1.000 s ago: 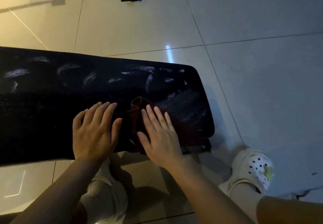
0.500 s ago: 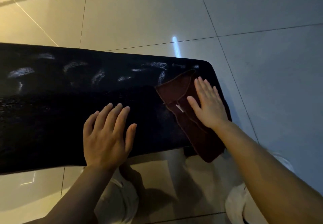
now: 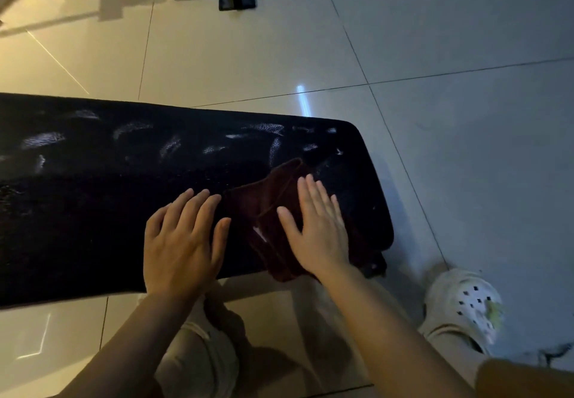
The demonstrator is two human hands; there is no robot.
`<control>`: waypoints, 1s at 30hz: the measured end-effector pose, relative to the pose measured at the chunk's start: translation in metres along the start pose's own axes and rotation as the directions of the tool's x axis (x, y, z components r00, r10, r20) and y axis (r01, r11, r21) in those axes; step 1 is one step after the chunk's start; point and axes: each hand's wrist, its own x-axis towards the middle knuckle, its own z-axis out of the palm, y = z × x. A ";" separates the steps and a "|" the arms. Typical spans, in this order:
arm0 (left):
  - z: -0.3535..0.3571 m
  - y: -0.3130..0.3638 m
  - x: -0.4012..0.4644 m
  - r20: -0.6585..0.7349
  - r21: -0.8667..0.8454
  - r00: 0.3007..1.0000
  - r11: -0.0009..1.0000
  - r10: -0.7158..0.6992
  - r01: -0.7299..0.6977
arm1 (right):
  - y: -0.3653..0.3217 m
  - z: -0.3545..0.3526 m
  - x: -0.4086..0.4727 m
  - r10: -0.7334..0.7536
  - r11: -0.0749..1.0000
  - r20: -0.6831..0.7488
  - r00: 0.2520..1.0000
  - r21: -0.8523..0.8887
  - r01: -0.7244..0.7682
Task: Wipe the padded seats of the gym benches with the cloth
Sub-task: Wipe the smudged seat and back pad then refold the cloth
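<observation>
- The tiled floor [image 3: 435, 56] filled the view, pale and glossy, with thin dark joints between the tiles.
- A black padded bench seat [image 3: 108, 211] lay across the left and middle, its rounded end to the right; pale smeared streaks showed along its far side.
- The left hand [image 3: 183, 242] lay flat on the seat near its front edge, fingers straight and slightly spread, holding nothing.
- The right hand [image 3: 320, 227] pressed flat on the cloth, fingers straight and close together.
- The dark red cloth [image 3: 264, 208] lay rumpled on the seat near its right end, just beside the left hand, one part hanging over the front edge.
- A white perforated clog [image 3: 466, 301] stood on the floor at lower right.
- A dark metal foot [image 3: 237, 0] of some equipment stood at the top.
</observation>
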 end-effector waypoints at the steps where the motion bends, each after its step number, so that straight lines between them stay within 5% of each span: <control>1: 0.001 0.000 -0.001 -0.011 0.003 1.000 1.000 0.001 -0.001 | 0.011 -0.004 0.012 0.051 0.998 -0.005 0.999 -0.022 -0.051; 6: 0.005 -0.005 0.001 -0.016 0.038 0.998 0.997 0.067 -0.067 | 0.039 -0.018 0.044 0.196 0.980 0.008 0.981 -0.043 -0.195; 12: 0.002 -0.003 0.002 0.034 0.042 0.998 0.998 0.045 -0.047 | -0.046 0.007 -0.007 -0.135 0.990 0.050 0.990 0.051 0.133; 16: 0.000 -0.001 0.001 0.052 0.037 0.998 0.999 0.029 -0.030 | -0.052 0.010 -0.015 -0.188 0.982 0.087 0.978 0.042 0.185; 25: 0.003 -0.001 0.001 -0.013 -0.007 0.999 0.999 0.050 -0.050 | 0.084 -0.023 0.027 0.310 0.951 -0.009 0.951 -0.011 -0.310; 30: 0.005 -0.003 0.000 -0.052 -0.027 0.997 0.998 0.057 -0.059 | 0.051 -0.011 0.017 0.208 0.973 -0.038 0.977 -0.095 -0.211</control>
